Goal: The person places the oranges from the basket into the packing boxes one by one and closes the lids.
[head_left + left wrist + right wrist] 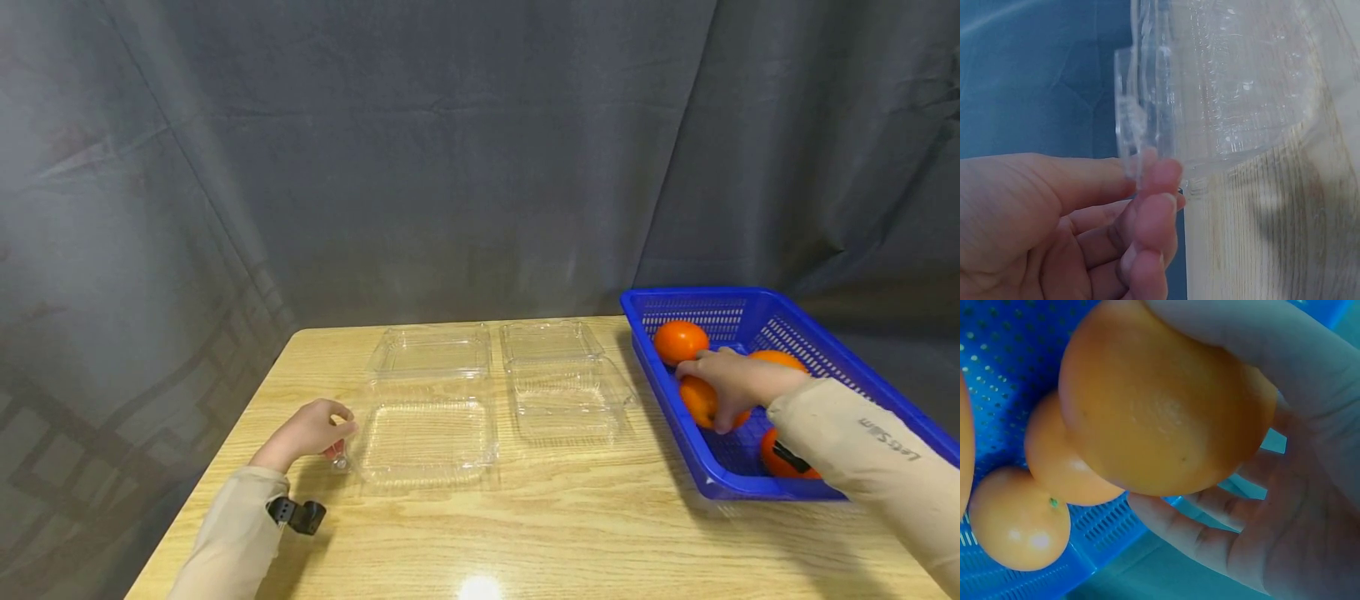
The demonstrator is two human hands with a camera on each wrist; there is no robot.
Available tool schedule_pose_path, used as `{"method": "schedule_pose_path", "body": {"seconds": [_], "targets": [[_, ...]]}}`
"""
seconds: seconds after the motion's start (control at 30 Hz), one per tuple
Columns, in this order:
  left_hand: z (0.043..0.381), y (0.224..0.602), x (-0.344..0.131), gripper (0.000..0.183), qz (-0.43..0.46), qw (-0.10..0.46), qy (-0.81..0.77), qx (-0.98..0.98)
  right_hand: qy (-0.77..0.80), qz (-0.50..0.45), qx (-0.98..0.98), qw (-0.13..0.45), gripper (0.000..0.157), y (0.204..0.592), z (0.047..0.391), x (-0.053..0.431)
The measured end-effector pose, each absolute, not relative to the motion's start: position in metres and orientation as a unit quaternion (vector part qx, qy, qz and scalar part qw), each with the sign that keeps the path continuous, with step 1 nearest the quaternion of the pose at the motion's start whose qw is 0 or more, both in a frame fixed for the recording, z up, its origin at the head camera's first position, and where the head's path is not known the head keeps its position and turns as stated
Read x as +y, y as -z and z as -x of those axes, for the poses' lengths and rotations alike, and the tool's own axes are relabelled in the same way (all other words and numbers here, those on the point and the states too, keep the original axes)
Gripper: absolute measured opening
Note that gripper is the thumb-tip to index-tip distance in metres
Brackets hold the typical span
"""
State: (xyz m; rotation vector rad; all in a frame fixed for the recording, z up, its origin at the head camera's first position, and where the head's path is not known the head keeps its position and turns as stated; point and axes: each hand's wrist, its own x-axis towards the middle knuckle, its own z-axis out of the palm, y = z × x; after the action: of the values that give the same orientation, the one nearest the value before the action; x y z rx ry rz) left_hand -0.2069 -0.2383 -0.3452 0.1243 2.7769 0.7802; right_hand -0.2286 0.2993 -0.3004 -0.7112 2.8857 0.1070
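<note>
At the table's left side my left hand (313,433) pinches the edge of a clear plastic clamshell container (427,442), which lies unfolded. In the left wrist view, thumb and fingertips (1160,212) meet at a tab on the container's rim (1127,119). Over on the right, my right hand (738,383) reaches into a blue plastic basket (701,467) and grips an orange (1166,406). Its thumb and fingers curl round the fruit. Below it in the right wrist view, another orange (1019,519) lies against the perforated basket wall.
A smaller clear clamshell (570,400) lies unfolded between the larger one and the basket. More oranges sit in the basket, one at the far left corner (681,342) and one near the front (783,457). A grey curtain (450,167) hangs behind the wooden table (570,533).
</note>
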Motion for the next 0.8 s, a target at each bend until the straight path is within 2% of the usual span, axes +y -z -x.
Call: {"method": "schedule_pose_path", "body": {"seconds": [0.8], "targets": [[0.204,0.344,-0.238,0.036,-0.046,0.122,-0.279,0.951,-0.014,0.21,0.976,0.049,0.069,0.28,0.223,0.307]]}}
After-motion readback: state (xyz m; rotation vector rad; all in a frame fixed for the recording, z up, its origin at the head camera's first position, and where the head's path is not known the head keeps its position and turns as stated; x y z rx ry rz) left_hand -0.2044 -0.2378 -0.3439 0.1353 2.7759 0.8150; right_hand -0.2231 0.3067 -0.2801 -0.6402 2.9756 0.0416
